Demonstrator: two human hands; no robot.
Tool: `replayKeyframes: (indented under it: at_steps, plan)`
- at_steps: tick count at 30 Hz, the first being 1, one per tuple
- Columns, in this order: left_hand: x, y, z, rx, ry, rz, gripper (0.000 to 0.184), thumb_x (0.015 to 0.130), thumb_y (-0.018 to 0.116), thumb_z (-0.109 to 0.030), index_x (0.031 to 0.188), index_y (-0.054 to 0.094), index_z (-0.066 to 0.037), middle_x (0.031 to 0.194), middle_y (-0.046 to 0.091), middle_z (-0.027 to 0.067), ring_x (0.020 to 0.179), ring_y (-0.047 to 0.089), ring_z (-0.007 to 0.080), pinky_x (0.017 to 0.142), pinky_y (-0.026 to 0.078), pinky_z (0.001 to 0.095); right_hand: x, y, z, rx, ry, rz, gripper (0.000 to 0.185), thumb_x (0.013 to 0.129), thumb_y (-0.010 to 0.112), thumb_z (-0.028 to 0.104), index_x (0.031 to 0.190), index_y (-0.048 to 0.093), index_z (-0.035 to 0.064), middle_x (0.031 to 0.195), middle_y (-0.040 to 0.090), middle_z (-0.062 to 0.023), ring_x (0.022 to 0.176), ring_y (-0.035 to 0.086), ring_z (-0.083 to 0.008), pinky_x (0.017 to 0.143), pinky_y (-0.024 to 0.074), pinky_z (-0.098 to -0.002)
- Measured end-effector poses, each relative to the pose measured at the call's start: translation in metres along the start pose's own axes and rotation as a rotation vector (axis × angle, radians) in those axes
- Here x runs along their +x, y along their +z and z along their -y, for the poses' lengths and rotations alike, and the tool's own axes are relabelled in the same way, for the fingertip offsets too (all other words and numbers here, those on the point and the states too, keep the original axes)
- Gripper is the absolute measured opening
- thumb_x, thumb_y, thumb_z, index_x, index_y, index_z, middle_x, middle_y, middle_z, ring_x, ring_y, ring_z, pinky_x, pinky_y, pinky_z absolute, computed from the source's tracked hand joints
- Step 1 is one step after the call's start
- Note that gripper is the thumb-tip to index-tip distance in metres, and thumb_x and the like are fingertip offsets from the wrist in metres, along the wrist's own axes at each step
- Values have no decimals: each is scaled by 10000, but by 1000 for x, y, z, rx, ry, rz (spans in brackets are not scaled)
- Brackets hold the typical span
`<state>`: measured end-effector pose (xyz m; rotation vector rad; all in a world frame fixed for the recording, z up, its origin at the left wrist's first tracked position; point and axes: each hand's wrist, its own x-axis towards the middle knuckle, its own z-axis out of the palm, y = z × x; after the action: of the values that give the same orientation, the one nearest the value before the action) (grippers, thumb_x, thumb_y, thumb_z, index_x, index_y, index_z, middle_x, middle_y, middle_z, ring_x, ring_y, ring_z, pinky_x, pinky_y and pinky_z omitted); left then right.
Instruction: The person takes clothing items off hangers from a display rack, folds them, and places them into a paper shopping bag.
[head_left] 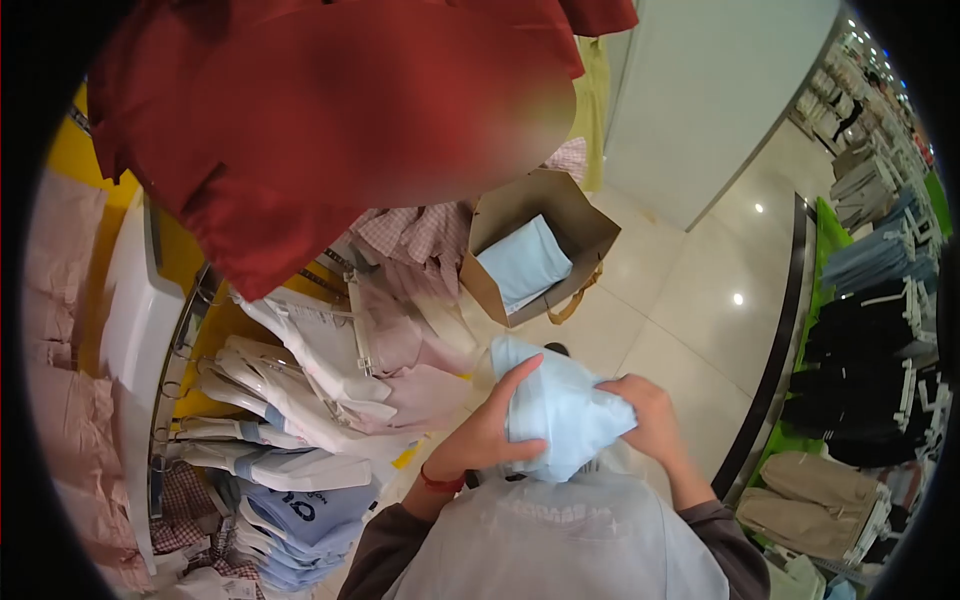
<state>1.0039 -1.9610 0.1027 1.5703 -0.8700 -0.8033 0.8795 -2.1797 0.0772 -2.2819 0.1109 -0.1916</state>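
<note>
A light blue garment (pixel 555 410), partly folded and bunched, is held up in front of my chest; its exact kind cannot be made out. My left hand (pixel 490 425) grips its left side, thumb and fingers spread over the front. On the other side, my right hand (pixel 645 415) pinches a gathered edge of the cloth. Just beyond stands an upright brown paper bag (pixel 605 230), its top open and a handle hanging at the right. Inside lies a neatly folded light blue garment (pixel 525 262).
At left, a rack carries white tops (pixel 310 365), blue tops (pixel 305 525) and pink checked clothes (pixel 415 235). A large red garment (pixel 350 120) hangs close above. To the right, another rack holds black trousers (pixel 850 370) and beige shorts (pixel 815 500). Pale floor tiles (pixel 690 310) lie between.
</note>
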Motion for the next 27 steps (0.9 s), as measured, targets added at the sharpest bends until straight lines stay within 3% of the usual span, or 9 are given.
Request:
replayKeyframes:
  at_steps: [2, 7, 10, 13, 16, 18, 22, 27]
  plan:
    - [17, -7, -10, 352, 37, -71, 823, 699, 663, -85, 1397, 229, -100, 1252, 350, 230, 1168, 405, 339, 993, 314, 358, 34, -29, -1, -38, -70, 1, 331, 576, 673, 39, 902, 636, 81, 764, 599, -81, 820, 580, -311, 695, 471, -337]
    - [70, -16, -23, 483, -117, -273, 761, 675, 669, -73, 1353, 323, -103, 1148, 351, 241, 994, 473, 401, 860, 416, 385, 132, -80, -18, -97, -352, 99, 254, 577, 656, 32, 826, 627, 73, 767, 586, -103, 748, 554, -288, 658, 455, -306]
    - [102, -27, -22, 636, -58, -415, 647, 679, 667, -114, 1273, 412, -89, 1070, 405, 214, 880, 529, 378, 763, 459, 378, 186, -88, -40, 172, -434, 196, 225, 596, 641, 15, 812, 593, 52, 747, 576, -75, 747, 554, -221, 669, 450, -298]
    - [125, -41, -7, 593, -20, -425, 576, 692, 665, -155, 1213, 444, -47, 1040, 450, 177, 895, 539, 341, 752, 460, 365, 222, -96, -69, 467, -89, 396, 250, 631, 627, 6, 866, 555, 45, 767, 557, -25, 792, 552, -155, 704, 437, -274]
    - [138, -58, 16, 350, -17, -405, 526, 708, 657, -172, 1167, 451, -17, 1021, 483, 124, 887, 546, 259, 737, 458, 331, 249, -87, -88, 723, 100, 373, 314, 680, 611, 10, 977, 519, 51, 857, 537, -2, 870, 523, -105, 738, 425, -246]
    - [146, -60, 42, 127, 35, -490, 492, 724, 646, -162, 1146, 446, -9, 1015, 486, 85, 864, 535, 195, 726, 451, 299, 264, -79, -93, 709, 77, 316, 364, 703, 588, -6, 1041, 478, 72, 897, 505, -6, 870, 514, -110, 755, 428, -244]
    - [165, -64, 59, 151, 130, -708, 400, 716, 639, -65, 1063, 442, -47, 951, 451, 18, 805, 487, 127, 711, 431, 254, 275, -60, -104, 807, 120, 252, 443, 744, 583, 0, 1149, 429, 93, 1036, 498, -42, 965, 494, -124, 832, 409, -243]
    - [171, -44, 22, 120, 56, -862, 370, 649, 631, 34, 960, 461, -70, 903, 462, 19, 771, 489, 129, 683, 426, 280, 270, -61, -111, 1103, 426, 278, 408, 857, 506, 107, 1241, 370, 86, 1147, 492, -65, 1052, 505, -177, 910, 405, -321]
